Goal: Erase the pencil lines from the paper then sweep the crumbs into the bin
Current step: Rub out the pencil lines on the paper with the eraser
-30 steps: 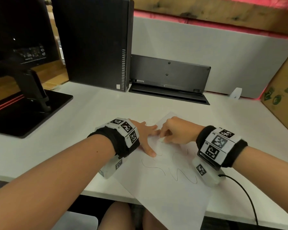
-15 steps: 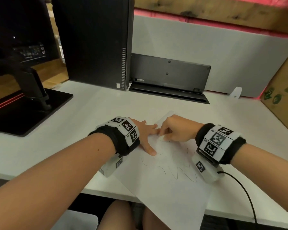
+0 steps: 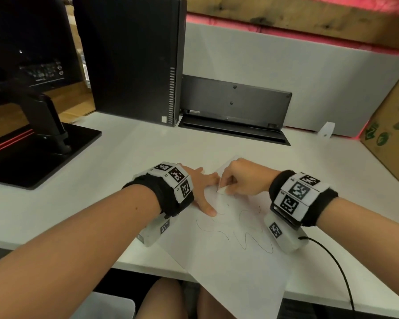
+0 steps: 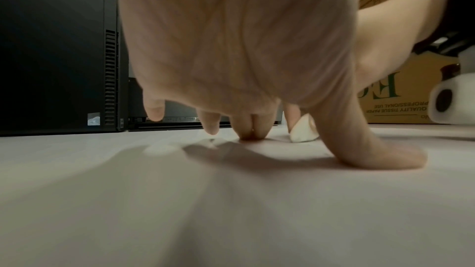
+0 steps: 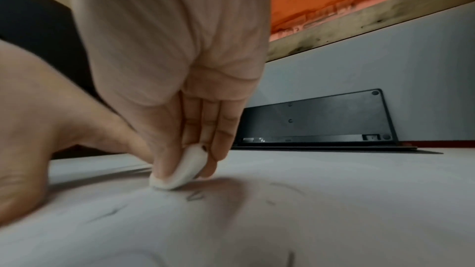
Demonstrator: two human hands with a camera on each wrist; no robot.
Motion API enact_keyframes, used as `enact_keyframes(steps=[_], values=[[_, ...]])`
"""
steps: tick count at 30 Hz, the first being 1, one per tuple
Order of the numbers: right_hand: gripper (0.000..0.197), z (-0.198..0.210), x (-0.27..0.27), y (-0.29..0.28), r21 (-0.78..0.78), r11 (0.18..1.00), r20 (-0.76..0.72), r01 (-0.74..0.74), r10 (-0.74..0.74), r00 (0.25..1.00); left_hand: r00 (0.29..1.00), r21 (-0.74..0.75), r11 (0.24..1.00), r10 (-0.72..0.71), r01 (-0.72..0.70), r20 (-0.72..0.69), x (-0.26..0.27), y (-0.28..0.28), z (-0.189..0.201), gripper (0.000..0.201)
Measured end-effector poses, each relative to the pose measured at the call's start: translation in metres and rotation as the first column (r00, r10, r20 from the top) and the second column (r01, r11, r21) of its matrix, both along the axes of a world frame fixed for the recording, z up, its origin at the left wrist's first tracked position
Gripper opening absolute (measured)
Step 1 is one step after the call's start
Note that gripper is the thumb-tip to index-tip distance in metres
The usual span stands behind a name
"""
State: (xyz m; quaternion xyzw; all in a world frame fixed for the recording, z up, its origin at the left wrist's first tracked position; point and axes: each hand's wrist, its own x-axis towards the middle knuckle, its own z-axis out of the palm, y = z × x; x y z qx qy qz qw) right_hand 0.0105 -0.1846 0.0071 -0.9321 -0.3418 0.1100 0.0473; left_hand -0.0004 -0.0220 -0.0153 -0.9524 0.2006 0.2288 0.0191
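Right hand [image 5: 180,68] pinching white eraser [image 5: 185,168] between thumb and fingers [image 5: 221,135], pressing its lower end onto paper [image 5: 257,220]. Pencil marks [image 5: 195,196] lying just beside eraser. Black keyboard [image 5: 316,121] leaning against grey wall behind. Other hand [image 5: 38,129] resting at left.

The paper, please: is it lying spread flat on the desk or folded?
Spread flat, unfolded. The paper lies on the desk, its near corner overhanging the edge; the left hand presses it down.

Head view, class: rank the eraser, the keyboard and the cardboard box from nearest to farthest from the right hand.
1. Eraser: pinched in the right hand, on the paper.
2. Keyboard: propped behind, against the partition.
3. Cardboard box: far right edge.
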Motion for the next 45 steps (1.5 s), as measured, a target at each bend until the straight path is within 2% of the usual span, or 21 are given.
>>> enact_keyframes(steps=[5, 10, 13, 16, 25, 27, 33, 38, 42, 45], values=[[0.013, -0.007, -0.018, -0.004, 0.019, 0.999, -0.029, -0.040, 0.040, 0.999, 1.000, 0.025, 0.999, 0.025, -0.024, -0.006, 0.002, 0.001, -0.002, 0.109], [0.015, -0.002, -0.030, -0.009, 0.009, 0.996, -0.120, -0.085, 0.086, 0.989, 0.999, 0.032, 0.998, 0.048, -0.048, -0.001, -0.005, 0.000, 0.005, 0.106], [0.019, 0.004, -0.010, -0.004, 0.017, 1.000, -0.038, 0.007, -0.006, 0.999, 0.999, 0.009, 0.999, 0.046, -0.046, -0.008, -0.001, 0.000, 0.001, 0.108], [0.018, 0.003, 0.001, 0.002, -0.006, 1.000, 0.001, 0.025, -0.025, 1.000, 0.999, -0.014, 0.999, 0.039, -0.039, -0.012, 0.000, 0.001, 0.000, 0.109], [0.016, -0.007, -0.034, -0.011, 0.014, 0.998, -0.080, -0.053, 0.054, 0.995, 1.000, 0.044, 0.999, 0.010, -0.010, 0.007, -0.013, -0.003, 0.012, 0.101], [0.016, -0.003, -0.029, -0.010, 0.023, 0.999, -0.097, -0.035, 0.037, 0.995, 1.000, 0.036, 0.999, 0.013, -0.014, 0.009, -0.013, -0.002, 0.012, 0.101], [0.020, 0.001, 0.002, 0.001, 0.005, 0.999, 0.008, 0.034, -0.034, 0.999, 0.999, -0.032, 0.998, 0.046, -0.047, -0.017, -0.007, 0.000, 0.005, 0.102], [0.015, -0.007, -0.015, -0.004, 0.012, 1.000, -0.036, -0.023, 0.024, 0.999, 1.000, 0.009, 1.000, 0.019, -0.019, -0.015, -0.007, 0.000, 0.006, 0.105], [0.013, -0.006, -0.027, -0.012, 0.053, 0.998, -0.144, -0.029, 0.037, 0.989, 1.000, 0.011, 1.000, 0.001, -0.001, -0.011, -0.010, -0.002, 0.006, 0.103], [0.017, 0.000, -0.016, -0.009, 0.047, 0.999, -0.078, -0.019, 0.023, 0.997, 1.000, -0.043, 0.999, -0.003, 0.002, -0.027, -0.006, -0.001, 0.003, 0.104]])
